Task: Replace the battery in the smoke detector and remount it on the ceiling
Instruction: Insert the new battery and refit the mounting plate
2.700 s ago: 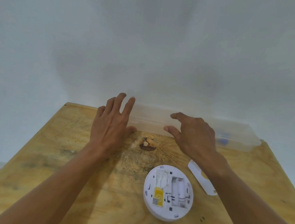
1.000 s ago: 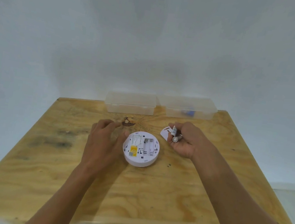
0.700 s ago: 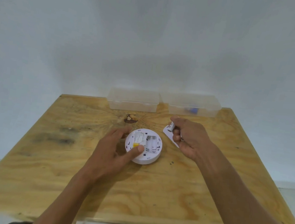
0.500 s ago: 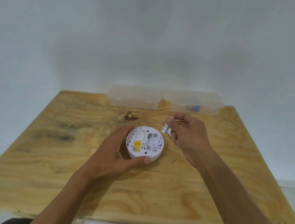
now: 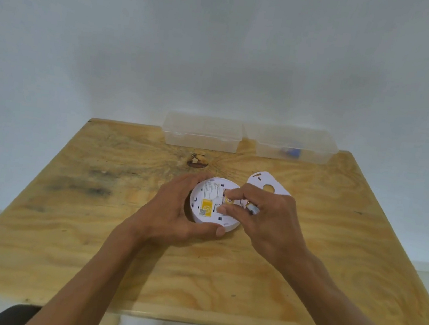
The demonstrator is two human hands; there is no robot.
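Note:
The round white smoke detector [image 5: 207, 204] lies back-side up on the wooden table [image 5: 91, 228], showing a yellow label and its battery bay. My left hand [image 5: 175, 211] wraps its left and near rim. My right hand [image 5: 263, 219] is over the detector's right half, pinching a battery [image 5: 229, 200] at the bay between thumb and forefinger. A second battery [image 5: 252, 209] sticks out between its fingers. The bay itself is mostly hidden by my fingers. The white cover plate [image 5: 268, 186] lies flat just beyond my right hand.
Two clear plastic boxes stand at the table's far edge against the white wall: the left box [image 5: 202, 133] looks bare inside, the right box [image 5: 293, 146] holds something blue. A dark knot [image 5: 197, 160] marks the wood behind the detector.
My hands came back from the boxes to the detector. The left hand closed around its rim. The right hand, holding batteries, moved left from beside the cover plate to over the battery bay.

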